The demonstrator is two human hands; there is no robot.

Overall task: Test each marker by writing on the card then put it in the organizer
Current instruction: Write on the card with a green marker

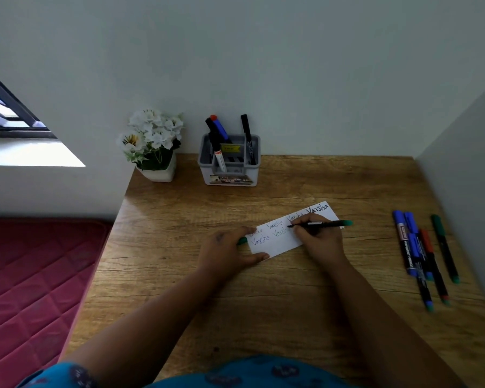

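A white card (277,243) lies on the wooden desk (179,275), with a word written on it several times. My right hand (318,236) grips a thin black marker with a green end (324,224), its tip on the card. My left hand (227,254) rests on the card's left end, with thumb and fingers on the paper, and holds a green cap (242,241). The grey organizer (229,161) stands at the back of the desk with several markers upright in it. Several loose markers (423,256) lie at the right.
A white pot of white flowers (154,144) stands left of the organizer by the wall. A side wall (465,177) closes the desk's right edge. A red mattress (31,275) lies below the desk's left edge.
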